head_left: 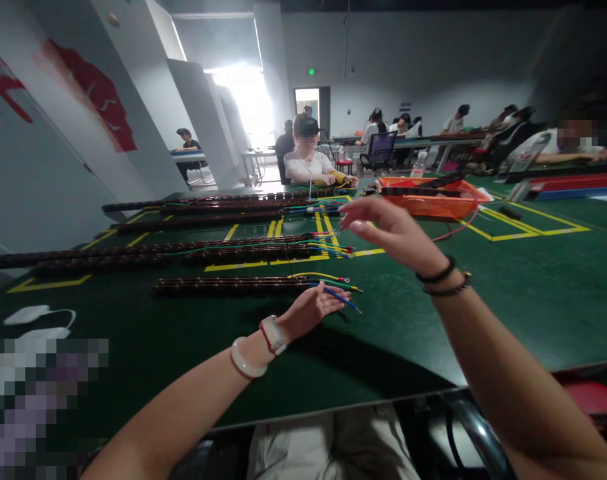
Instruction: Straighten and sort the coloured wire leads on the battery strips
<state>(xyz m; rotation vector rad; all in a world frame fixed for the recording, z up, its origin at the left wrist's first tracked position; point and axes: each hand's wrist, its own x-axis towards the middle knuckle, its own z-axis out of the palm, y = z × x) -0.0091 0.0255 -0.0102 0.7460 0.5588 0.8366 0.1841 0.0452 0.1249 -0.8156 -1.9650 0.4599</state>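
Can't read that tiny purple sign point(406, 107) on the far wall point(458, 73) from here lol. Longest black cable chain point(133, 255) runs out of view left; purple-grey stuff point(38, 413) bottom-left is pixel mush.

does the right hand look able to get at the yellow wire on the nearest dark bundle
Probably yes: the right hand hangs in the air and looks empty, and the yellow wire's loose end seems uncovered, with the left hand on its near side.
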